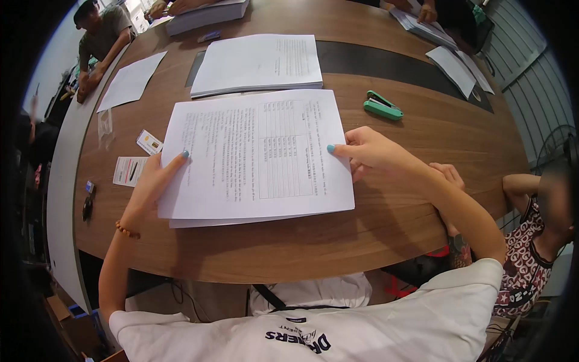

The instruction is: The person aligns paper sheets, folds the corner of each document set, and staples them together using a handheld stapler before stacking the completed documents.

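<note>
I hold printed sheets of paper [235, 163] sideways above the wooden table, with text and a ruled table on the top page. At least one more sheet shows below its lower edge. My left hand [154, 181] grips the left side, thumb on top and fingers hidden underneath. On the right side, my right hand [371, 151] pinches the edge between thumb and curled fingers. Just beyond the sheets lies a thick stack of paper [253, 63]. A green stapler [383, 105] rests on the table past my right hand.
Near my left hand are a card [149, 142], a printed leaflet [128, 171] and a small dark object [88, 202]. A loose sheet [131, 81] lies farther left. More papers [452, 69] are at the far right. Other people sit around the table [289, 253].
</note>
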A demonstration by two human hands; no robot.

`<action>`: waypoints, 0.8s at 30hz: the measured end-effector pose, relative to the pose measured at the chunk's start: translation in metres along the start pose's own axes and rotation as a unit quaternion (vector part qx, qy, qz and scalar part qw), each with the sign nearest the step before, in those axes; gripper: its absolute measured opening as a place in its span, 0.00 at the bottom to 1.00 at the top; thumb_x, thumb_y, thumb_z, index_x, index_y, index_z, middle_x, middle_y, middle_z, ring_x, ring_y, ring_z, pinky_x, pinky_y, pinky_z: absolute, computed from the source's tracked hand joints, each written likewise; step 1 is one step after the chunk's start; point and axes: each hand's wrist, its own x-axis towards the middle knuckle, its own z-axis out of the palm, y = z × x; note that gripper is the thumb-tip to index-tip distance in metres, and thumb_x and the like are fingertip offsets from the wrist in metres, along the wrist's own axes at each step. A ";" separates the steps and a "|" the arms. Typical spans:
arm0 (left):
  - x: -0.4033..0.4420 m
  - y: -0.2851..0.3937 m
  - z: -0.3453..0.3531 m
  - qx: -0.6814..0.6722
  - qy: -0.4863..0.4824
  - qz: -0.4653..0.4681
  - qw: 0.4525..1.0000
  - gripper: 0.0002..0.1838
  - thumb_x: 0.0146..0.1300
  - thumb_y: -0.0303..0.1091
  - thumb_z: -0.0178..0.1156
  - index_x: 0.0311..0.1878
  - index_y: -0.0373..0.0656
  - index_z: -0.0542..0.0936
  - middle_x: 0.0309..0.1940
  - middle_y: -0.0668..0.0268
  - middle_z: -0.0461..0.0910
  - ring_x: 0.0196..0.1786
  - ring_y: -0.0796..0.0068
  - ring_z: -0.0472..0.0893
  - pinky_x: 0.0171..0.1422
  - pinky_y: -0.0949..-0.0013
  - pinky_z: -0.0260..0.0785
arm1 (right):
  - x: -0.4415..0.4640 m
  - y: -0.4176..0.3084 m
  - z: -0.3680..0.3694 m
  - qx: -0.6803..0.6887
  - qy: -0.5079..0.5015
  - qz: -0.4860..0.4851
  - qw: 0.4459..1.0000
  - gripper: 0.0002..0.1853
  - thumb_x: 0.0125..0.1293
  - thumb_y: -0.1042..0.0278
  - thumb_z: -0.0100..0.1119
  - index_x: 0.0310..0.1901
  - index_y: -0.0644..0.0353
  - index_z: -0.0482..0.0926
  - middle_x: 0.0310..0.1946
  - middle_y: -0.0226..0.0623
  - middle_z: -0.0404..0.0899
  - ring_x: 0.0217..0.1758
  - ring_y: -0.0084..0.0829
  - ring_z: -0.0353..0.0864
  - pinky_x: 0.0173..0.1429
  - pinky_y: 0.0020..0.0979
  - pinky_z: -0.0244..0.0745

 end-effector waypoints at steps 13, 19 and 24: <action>0.004 0.040 -0.026 0.324 -0.149 -0.115 0.927 0.27 0.67 0.48 0.47 0.22 0.32 0.76 0.10 0.61 0.74 0.14 0.71 0.78 0.15 0.72 0.67 | 0.008 -0.009 -0.016 -0.196 -0.033 0.040 0.979 0.22 0.64 0.54 0.54 0.36 0.72 0.75 0.22 0.42 0.77 0.17 0.28 0.78 0.20 0.26 0.75; 0.051 0.102 0.020 0.369 0.080 0.327 0.866 0.13 0.64 0.36 0.53 0.34 0.36 0.81 0.29 0.57 0.81 0.29 0.63 0.80 0.35 0.65 0.72 | -0.020 0.016 0.000 -0.253 0.278 -0.291 0.880 0.19 0.55 0.58 0.64 0.38 0.67 0.73 0.34 0.45 0.77 0.37 0.35 0.78 0.39 0.33 0.73; 0.107 0.133 0.116 0.187 -0.238 0.273 0.913 0.18 0.65 0.31 0.52 0.58 0.41 0.73 0.54 0.59 0.76 0.54 0.69 0.74 0.59 0.66 0.65 | -0.034 0.053 0.060 -0.462 0.229 -0.584 0.627 0.15 0.60 0.62 0.55 0.47 0.58 0.77 0.53 0.34 0.74 0.57 0.31 0.71 0.57 0.35 0.67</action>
